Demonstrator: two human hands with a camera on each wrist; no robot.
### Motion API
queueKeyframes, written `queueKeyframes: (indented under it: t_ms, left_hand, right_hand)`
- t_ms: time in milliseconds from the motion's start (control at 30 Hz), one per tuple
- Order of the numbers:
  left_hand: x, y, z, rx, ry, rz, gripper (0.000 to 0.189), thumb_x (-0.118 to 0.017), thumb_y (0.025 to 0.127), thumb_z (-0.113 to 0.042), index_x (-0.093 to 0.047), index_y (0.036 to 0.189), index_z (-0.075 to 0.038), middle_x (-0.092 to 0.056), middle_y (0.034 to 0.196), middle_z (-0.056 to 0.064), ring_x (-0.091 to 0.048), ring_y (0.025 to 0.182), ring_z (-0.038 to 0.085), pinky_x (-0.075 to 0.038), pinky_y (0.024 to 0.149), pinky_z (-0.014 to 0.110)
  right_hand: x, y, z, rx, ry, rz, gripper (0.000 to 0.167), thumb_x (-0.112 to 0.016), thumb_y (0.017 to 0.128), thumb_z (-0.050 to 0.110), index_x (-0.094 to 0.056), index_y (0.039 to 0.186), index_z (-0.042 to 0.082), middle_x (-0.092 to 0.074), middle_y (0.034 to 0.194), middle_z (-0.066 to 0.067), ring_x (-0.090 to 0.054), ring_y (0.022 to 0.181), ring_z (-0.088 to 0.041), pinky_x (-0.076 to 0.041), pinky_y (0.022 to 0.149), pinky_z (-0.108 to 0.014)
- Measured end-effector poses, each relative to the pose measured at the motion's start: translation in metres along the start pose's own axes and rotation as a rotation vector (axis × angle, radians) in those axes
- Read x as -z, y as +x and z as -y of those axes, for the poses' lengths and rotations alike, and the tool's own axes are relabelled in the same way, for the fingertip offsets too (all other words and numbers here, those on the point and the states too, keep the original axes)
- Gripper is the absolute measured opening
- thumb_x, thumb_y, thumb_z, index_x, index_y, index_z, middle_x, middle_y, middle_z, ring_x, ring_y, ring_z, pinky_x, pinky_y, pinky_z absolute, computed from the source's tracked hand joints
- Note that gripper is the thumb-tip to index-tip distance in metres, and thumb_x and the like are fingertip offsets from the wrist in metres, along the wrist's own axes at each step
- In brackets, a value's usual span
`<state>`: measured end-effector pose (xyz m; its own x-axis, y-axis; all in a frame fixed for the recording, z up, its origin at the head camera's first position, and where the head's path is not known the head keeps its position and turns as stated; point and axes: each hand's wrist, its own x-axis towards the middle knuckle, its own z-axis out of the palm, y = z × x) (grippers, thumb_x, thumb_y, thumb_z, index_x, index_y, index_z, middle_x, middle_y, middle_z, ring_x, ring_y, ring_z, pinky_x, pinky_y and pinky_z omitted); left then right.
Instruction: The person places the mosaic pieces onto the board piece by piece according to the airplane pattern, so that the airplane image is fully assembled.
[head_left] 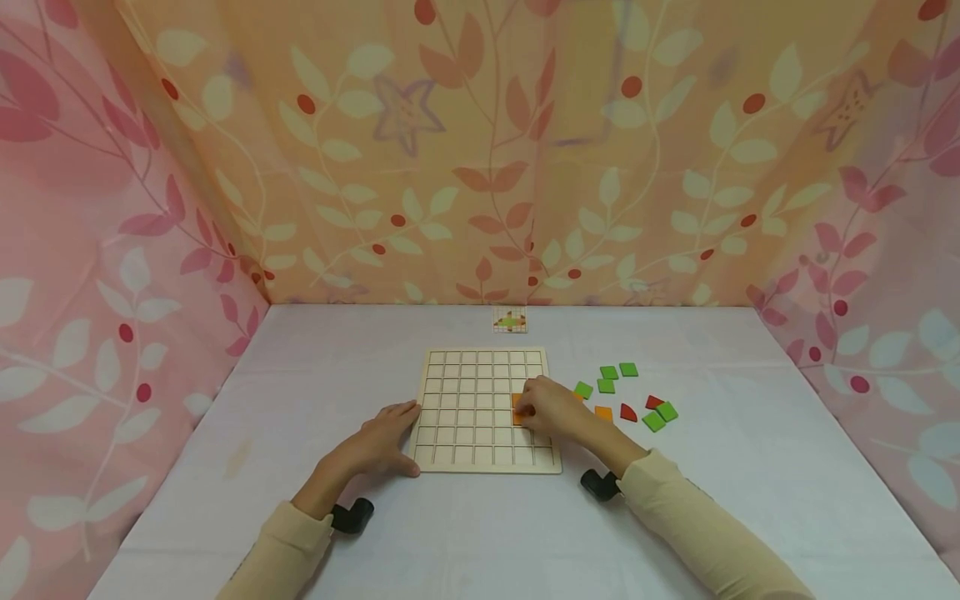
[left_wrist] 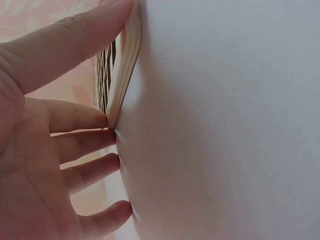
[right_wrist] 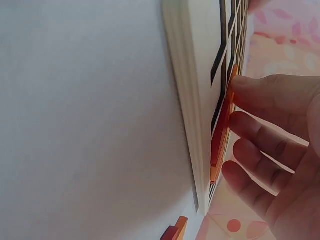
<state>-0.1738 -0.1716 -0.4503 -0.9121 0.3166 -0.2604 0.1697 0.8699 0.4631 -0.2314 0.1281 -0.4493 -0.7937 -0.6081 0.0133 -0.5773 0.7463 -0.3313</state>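
Observation:
A square wooden grid board [head_left: 457,417] lies on the white table. My left hand [head_left: 386,437] rests at its left side, fingers spread, with the thumb by the near corner; the left wrist view shows the thumb [left_wrist: 75,42] over the board's edge and the other fingertips down on the tablecloth. Over the board's right part, my right hand [head_left: 553,407] touches orange tiles [head_left: 517,419] lying in the grid. From the right wrist, its fingertips [right_wrist: 241,85] meet the face of an orange tile [right_wrist: 220,130], and the other fingers are loosely bent beside it.
Right of the board lie several loose green tiles [head_left: 628,369], an orange tile [head_left: 603,413] and red rounded pieces [head_left: 628,412]. A small pattern card [head_left: 510,320] lies beyond the board's far edge. Patterned curtains [head_left: 480,167] enclose the table's back and sides.

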Motion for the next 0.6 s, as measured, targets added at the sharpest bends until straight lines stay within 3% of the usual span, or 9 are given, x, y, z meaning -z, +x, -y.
queueKeyframes:
  t_ms: [367, 600]
  left_hand:
    - [-0.002, 0.002, 0.001, -0.003, 0.011, 0.005, 0.099, -0.087, 0.070, -0.024, -0.034, 0.149, 0.003, -0.031, 0.157, 0.020, -0.026, 0.146, 0.041, -0.027, 0.112, 0.063]
    - [-0.002, 0.004, 0.003, 0.001, 0.020, 0.001, 0.100, -0.087, 0.070, -0.024, -0.033, 0.149, 0.002, -0.030, 0.158, 0.019, -0.026, 0.146, 0.040, -0.027, 0.112, 0.063]
  right_hand:
    - [0.014, 0.000, -0.015, -0.001, 0.085, 0.001, 0.011, -0.074, 0.086, 0.017, -0.077, 0.094, 0.010, -0.065, 0.087, 0.003, -0.054, 0.085, -0.013, -0.048, 0.076, -0.029]
    - [0.034, -0.003, -0.044, -0.181, 0.144, 0.000, 0.017, -0.070, 0.088, 0.016, -0.076, 0.102, 0.010, -0.066, 0.094, -0.001, -0.054, 0.090, -0.018, -0.050, 0.082, -0.035]
